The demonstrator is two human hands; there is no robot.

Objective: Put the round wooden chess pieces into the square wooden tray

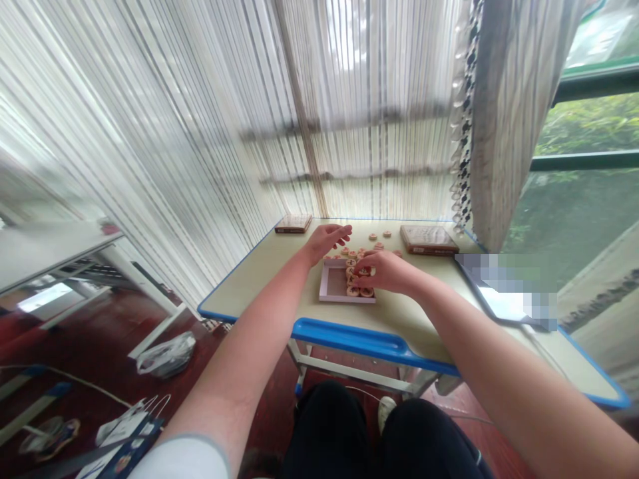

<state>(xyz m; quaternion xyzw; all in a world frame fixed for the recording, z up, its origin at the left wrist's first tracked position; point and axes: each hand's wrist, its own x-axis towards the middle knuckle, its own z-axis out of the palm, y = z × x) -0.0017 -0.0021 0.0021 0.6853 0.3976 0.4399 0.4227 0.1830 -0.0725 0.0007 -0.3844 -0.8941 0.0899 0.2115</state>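
Note:
A shallow white tray [330,283] lies in the middle of the desk, with several round wooden game pieces [359,291] stacked along its right side. My right hand [387,271] is over that side, fingers pinched on one piece [366,271]. My left hand [327,239] hovers just beyond the tray's far edge, fingers loosely curled and apart, over loose pieces [378,245] scattered on the desk. Nothing shows in it.
The desk [259,279] has a blue rim and stands against striped curtains. A wooden box [428,239] lies at the back right, a flat brown box [293,223] at the back left, a tablet [504,299] at the right. Bags [167,354] lie on the floor to the left.

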